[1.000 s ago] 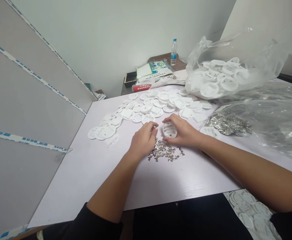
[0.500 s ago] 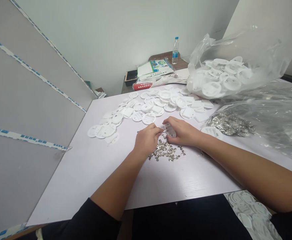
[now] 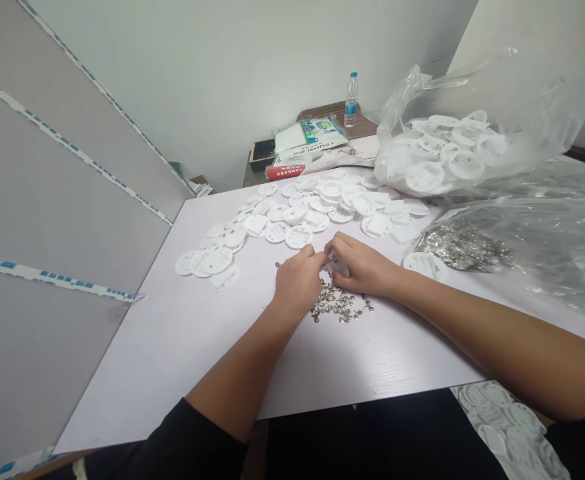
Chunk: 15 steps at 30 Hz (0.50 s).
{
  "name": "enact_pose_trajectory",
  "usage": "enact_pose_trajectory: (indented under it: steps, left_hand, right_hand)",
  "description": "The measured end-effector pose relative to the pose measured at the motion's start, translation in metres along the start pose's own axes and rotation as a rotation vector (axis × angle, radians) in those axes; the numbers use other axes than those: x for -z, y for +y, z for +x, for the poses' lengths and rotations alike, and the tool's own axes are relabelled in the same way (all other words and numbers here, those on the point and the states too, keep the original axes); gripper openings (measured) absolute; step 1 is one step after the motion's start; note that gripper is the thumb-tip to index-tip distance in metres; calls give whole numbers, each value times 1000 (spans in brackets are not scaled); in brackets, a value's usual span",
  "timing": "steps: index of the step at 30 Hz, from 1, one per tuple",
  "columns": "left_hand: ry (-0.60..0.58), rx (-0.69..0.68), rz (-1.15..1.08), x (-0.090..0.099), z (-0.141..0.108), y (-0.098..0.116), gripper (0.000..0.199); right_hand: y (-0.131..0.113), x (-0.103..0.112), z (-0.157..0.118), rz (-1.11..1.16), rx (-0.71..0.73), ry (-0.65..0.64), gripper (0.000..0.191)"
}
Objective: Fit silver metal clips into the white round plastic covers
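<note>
My right hand (image 3: 365, 265) holds a round white plastic disc (image 3: 341, 265) tilted on edge, thumb below and fingers above. My left hand (image 3: 299, 277) is closed in a pinch against the disc's left side; its fingertips hide most of the small metal contact between them. Beneath and in front of both hands lies a loose pile of small shiny metal contacts (image 3: 339, 305) on the white table (image 3: 212, 360). Behind the hands spreads a heap of white plastic discs (image 3: 299, 237), some showing slots and square raised parts.
A clear bag of white discs (image 3: 465, 163) stands at back right. In front of it lies a clear bag of metal parts (image 3: 465, 247), beside a single disc (image 3: 425, 265). A grey partition (image 3: 62, 220) borders the left. A water bottle (image 3: 351, 103) stands at the back.
My left hand has moved slightly right and turned, its fingertips now up against the disc. My right hand tips the disc a little further over and covers more of it.
</note>
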<state>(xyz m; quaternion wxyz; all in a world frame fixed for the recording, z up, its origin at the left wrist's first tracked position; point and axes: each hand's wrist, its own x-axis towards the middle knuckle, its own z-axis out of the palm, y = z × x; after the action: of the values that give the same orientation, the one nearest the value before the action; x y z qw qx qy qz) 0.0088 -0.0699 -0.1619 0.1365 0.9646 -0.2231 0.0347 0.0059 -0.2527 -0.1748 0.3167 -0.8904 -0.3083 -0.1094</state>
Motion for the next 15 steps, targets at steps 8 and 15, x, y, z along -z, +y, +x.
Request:
enact_pose_trajectory:
  steps: [8,15]
  left_hand:
    - [-46,23,91,-5,4,6,22]
    - [-54,29,66,-6,5,6,21]
  right_hand:
    - [1,-4,0,64,-41,14,30]
    - [6,-2,2,94,-30,12,32]
